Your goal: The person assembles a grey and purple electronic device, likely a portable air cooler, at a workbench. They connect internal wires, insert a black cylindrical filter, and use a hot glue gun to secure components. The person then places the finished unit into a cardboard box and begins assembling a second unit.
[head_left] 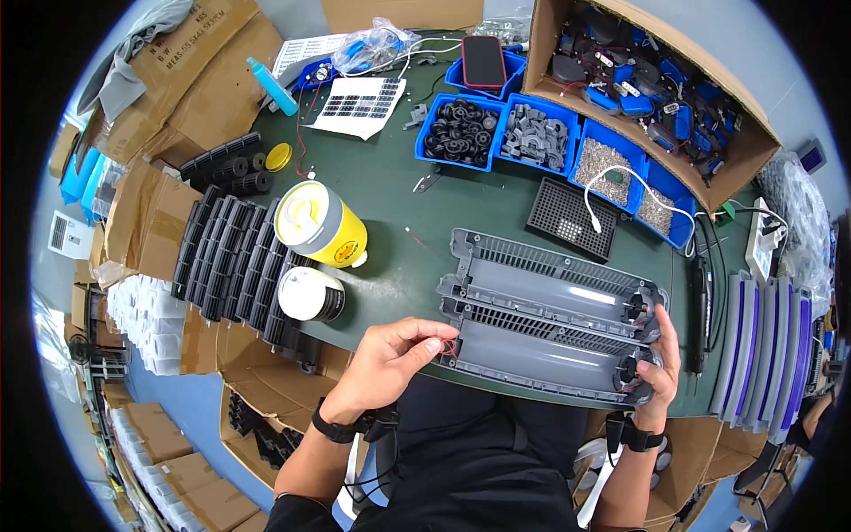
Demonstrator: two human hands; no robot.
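Two long grey plastic housings point(536, 355) lie side by side on the green table in front of me, each with a slotted edge and a black round part at its right end. At the left end of the nearer one, my left hand point(388, 359) pinches a thin red wire point(449, 349) between thumb and forefinger. My right hand point(659, 372) grips the right ends of the housings, its fingers along the outer side and its thumb by the nearer black round part point(631, 367). Part of that end is hidden by the hand.
Left of the housings stand a yellow-and-white tub point(341, 232) and a white tub point(310, 294), beside stacked black rollers point(232, 257). Blue bins point(456, 160) of small parts, a black perforated tray point(572, 217) and a cardboard box point(753, 133) lie beyond. At right are a black screwdriver point(700, 310) and purple-grey panels point(764, 346).
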